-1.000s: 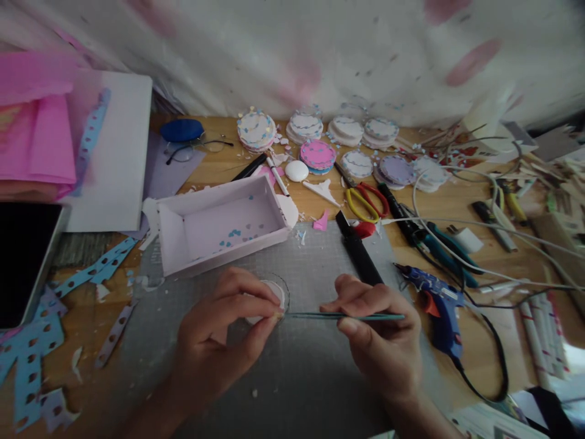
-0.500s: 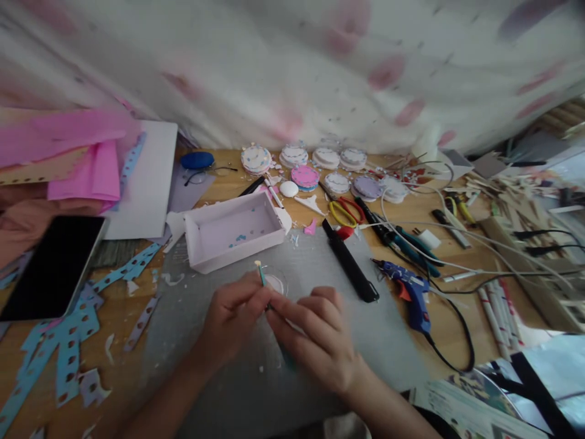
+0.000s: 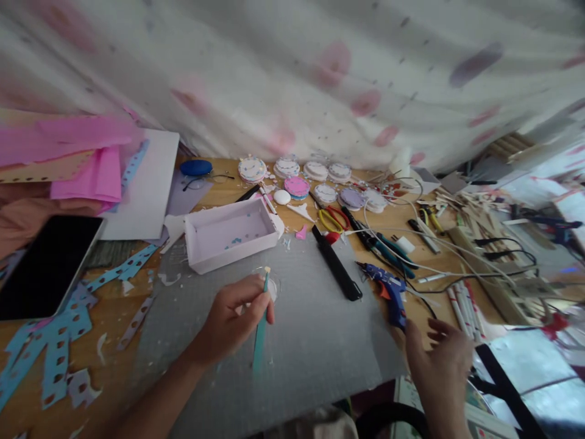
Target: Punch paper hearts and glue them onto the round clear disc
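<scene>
Since half a second ago the right hand [image 3: 441, 360] has left the tweezers [image 3: 259, 349] and moved out past the right edge of the grey mat [image 3: 315, 347], to just beside the grip of the one blue glue gun [image 3: 388, 289]; its fingers are spread and loosely curled with nothing visible in them, though whether it touches the gun I cannot tell. The left hand [image 3: 242, 314] alone now pinches the single pair of teal tweezers above the mat's middle, tips pointing toward the bench's [image 3: 219, 195] back edge, with one small cream piece [image 3: 267, 269] at the tips. One white disc [image 3: 273, 289] lies partly hidden behind that hand. One pale box [image 3: 237, 256] sits at the mat's far left corner, its small blue pieces too tiny to count, and one black cutter [image 3: 337, 262] lies near the mat's right edge. Toward the bench's back edge stand eight round decorated pieces [image 3: 297, 187], four behind and four in front: one pink, one purple, six mostly white. One phone [image 3: 50, 265] rests by the bench's left side.
</scene>
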Demonstrator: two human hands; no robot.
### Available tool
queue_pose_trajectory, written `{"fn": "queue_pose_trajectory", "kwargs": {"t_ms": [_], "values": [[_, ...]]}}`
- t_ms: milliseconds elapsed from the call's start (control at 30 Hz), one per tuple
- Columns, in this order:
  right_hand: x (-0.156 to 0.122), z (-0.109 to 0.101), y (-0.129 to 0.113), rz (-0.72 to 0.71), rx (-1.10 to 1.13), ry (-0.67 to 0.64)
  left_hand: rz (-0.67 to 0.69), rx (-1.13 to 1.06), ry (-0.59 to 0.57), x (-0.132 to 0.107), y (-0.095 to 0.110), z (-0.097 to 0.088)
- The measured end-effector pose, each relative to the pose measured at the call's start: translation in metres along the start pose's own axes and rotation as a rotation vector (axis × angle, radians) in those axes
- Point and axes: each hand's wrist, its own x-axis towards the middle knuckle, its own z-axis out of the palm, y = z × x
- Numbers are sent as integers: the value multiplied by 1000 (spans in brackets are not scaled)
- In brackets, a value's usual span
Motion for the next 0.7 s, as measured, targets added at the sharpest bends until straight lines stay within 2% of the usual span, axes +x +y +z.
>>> {"fn": "queue_pose_trajectory", "kwargs": {"t_ms": [67,133,267,367,500,600,700], "values": [[7,10,12,44,-116,-143,2,9,-62,-1,-4,3],[13,22,13,60,-181,-235,-4,17,-116,-1,-9,4],[24,38,-2,68,-229,-272,-27,24,-155,1,-14,3],[30,40,-11,79,-233,-306,-35,21,-143,1,-13,1],[32,26,-10,173,-221,-338,-24,15,-121,1,-10,-1],[30,11,-9,268,-96,-232,-10,14,-103,2,-10,-2],[30,1,-23,299,287,-144,1,20,-76,2,-9,-2]]}}
